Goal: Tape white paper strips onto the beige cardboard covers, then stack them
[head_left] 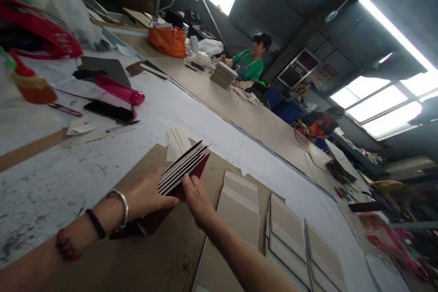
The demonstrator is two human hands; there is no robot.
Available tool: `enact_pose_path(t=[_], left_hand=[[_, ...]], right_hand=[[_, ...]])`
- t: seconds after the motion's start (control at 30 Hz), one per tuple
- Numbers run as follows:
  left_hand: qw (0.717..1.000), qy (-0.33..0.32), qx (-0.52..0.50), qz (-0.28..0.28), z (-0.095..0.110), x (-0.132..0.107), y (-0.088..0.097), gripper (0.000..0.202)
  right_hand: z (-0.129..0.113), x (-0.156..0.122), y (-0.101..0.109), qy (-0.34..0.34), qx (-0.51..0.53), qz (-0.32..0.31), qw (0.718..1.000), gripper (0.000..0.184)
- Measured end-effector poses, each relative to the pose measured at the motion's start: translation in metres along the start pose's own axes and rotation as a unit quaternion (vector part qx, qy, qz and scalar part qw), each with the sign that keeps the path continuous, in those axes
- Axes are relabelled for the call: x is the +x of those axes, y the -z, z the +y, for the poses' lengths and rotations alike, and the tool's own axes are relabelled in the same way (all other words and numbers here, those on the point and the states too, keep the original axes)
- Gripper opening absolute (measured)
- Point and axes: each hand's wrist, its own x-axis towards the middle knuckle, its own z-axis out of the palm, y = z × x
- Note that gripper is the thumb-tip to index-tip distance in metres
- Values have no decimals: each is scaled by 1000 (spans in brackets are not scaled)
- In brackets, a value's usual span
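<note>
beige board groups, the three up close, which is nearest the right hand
The leftmost group, just beside the right hand; the middle group and rightmost group lie farther off.

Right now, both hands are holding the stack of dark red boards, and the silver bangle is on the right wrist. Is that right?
Not quite: the silver bangle is on the wrist of the left hand, as the head view shows. That hand and the right hand are indeed both holding the stack of dark red boards.
</note>
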Motion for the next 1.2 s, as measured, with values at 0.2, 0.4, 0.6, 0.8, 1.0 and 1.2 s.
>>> enact_pose_path(t=[0.2,0.4,0.6,0.8,1.0,1.2], left_hand=[[998,50,22,19,3,1,-4,48],[996,50,47,55,-1,1,-9,54],[996,60,38,55,3,-2,-10,57],[999,42,15,21,12,-3,-3,52],[1000,7,-17,1,4,-7,-4,65],[1000,-3,7,-10,4,-11,-10,64]], right_hand=[[97,-1,101,-18,-426,2,904,25],[177,3,190,-122,-506,0,854,62],[151,0,190,-92,-493,-44,864,30],[29,-25,124,257,-468,-231,814,11],[-16,2,54,495,-548,-196,645,10],[-4,17,40,552,-495,-97,664,18]])
